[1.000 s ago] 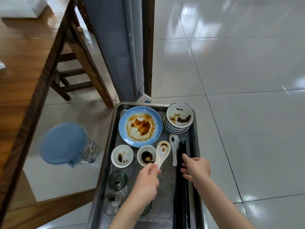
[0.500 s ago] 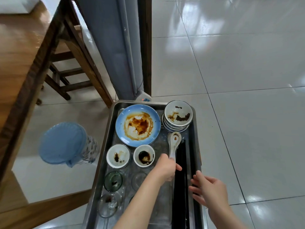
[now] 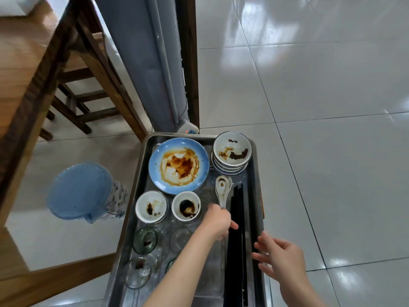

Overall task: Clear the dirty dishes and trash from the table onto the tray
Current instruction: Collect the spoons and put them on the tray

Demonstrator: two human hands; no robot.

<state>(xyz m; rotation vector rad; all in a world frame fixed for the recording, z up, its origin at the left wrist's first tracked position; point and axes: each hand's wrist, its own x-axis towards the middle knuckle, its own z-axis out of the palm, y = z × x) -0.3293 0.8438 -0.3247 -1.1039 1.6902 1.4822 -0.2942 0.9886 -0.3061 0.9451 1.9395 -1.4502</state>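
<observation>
Dishes crowd the tray (image 3: pixel 141 173) already: blue plate (image 3: pixel 179 166), stacked bowls (image 3: pixel 231 156), cups and chopsticks (image 3: pixel 236 218). The left hand (image 3: pixel 218 221) pinches the spoon (image 3: pixel 222 191) handle, laying it just beyond its fingers; the right hand (image 3: pixel 281 258) hovers with relaxed fingers. Little seems left, though most of the counter (image 3: pixel 20 74) lies out of sight.

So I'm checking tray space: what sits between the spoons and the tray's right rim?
In the head view, a bundle of black chopsticks lies lengthwise between the spoons and the tray's right rim, with a bare strip of metal beside the rim.
</observation>
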